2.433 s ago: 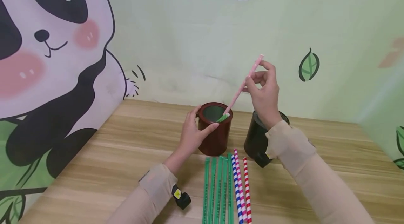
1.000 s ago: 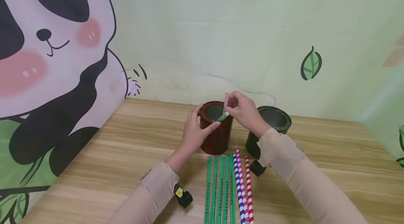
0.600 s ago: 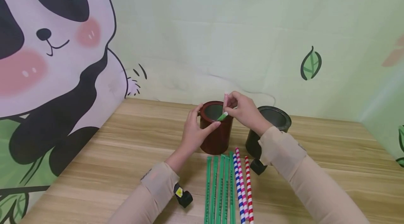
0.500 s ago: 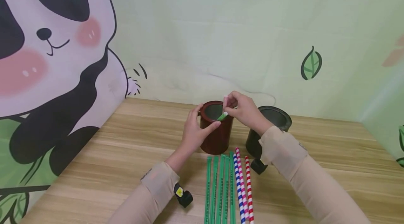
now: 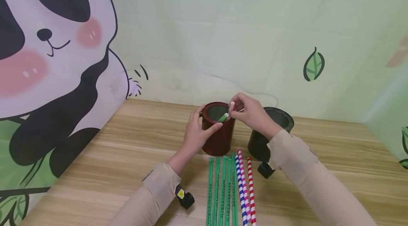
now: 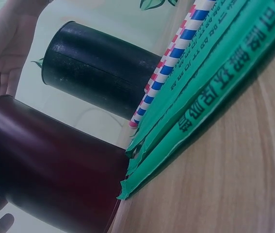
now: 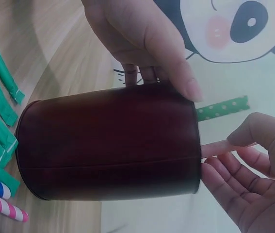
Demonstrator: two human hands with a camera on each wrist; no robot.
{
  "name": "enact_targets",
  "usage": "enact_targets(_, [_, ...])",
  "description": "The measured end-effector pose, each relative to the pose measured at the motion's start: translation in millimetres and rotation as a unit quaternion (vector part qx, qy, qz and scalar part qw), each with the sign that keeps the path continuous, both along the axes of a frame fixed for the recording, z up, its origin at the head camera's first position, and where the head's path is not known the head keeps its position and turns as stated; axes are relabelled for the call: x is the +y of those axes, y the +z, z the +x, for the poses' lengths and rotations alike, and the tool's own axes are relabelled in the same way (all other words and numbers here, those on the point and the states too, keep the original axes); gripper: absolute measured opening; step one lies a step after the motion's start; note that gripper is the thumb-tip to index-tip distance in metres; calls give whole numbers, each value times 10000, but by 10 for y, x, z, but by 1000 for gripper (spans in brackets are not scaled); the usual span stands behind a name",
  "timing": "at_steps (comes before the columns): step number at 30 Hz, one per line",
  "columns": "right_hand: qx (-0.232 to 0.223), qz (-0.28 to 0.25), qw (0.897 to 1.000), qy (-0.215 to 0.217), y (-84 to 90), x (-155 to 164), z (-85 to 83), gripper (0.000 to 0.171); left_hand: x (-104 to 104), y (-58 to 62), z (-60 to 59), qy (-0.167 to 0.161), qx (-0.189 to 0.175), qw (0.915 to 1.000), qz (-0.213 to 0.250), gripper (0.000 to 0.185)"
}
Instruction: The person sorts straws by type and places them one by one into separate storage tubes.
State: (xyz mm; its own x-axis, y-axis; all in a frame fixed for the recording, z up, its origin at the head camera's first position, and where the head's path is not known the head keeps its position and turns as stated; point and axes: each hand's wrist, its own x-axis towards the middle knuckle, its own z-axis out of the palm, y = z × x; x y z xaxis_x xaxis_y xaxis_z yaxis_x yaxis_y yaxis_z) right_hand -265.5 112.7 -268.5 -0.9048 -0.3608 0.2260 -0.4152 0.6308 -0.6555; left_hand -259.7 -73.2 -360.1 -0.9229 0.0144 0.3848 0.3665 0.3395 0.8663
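Straw of pale pink [image 7: 216, 147] stands with its lower part inside the dark red cup [image 5: 220, 144], its top end showing above the rim. Thumb and forefinger of the right hand [image 5: 251, 114] pinch it near that end, a light hold that probably suits so thin a tube. The left hand [image 5: 196, 128] grips the cup, thumb along the near wall and fingers on the far left side, presumably to keep it steady and upright. A green straw [image 7: 223, 108] with white dots leans on the same rim. The cup is cylindrical, smooth and softly glossy, with a straight seam. To its right stands a black cup [image 5: 259, 146], similarly round but scuffed. On the near side lie green-wrapped straws [image 5: 216, 183], flat sleeves with crimped ends and dark printing, beside a blue-and-white straw [image 5: 241, 187], a pink-and-white straw [image 5: 244, 183] and a red-and-white straw [image 5: 251, 190], all roughly parallel, likely for easy reach. Beneath is a wood-grained counter [image 5: 143, 137]; behind, a pale green backdrop [image 5: 204, 41] bears a cartoon panda [image 5: 57, 63].
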Motion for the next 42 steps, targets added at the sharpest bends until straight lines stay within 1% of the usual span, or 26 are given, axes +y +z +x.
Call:
enact_targets(7, [113, 34, 9999, 35, 40, 163, 100, 22, -1, 5, 3, 28, 18, 10000, -46, 84])
enact_targets(14, [151, 27, 9998, -81, 115, 285, 231, 28, -3, 9, 12, 52, -2, 10000, -65, 85])
enact_targets(23, [471, 76, 9988, -99, 171, 375, 435, 29, -8, 0, 12, 44, -42, 10000, -48, 85])
enact_targets(27, [509, 103, 9986, -110, 166, 391, 529, 30, -2, -4, 5, 51, -47, 10000, -45, 85])
enact_targets(32, [598, 336, 9975, -171, 131, 405, 633, 27, -6, -16, -2, 62, -58, 10000, -48, 85])
enact_targets(35, [684, 381, 9968, -164, 110, 418, 694, 25, -10, -11, 5, 67, -63, 9999, -62, 86])
enact_targets(42, [417, 269, 9987, -143, 35, 466, 790, 24, -10, 1, 11, 62, 17, 10000, -63, 85])
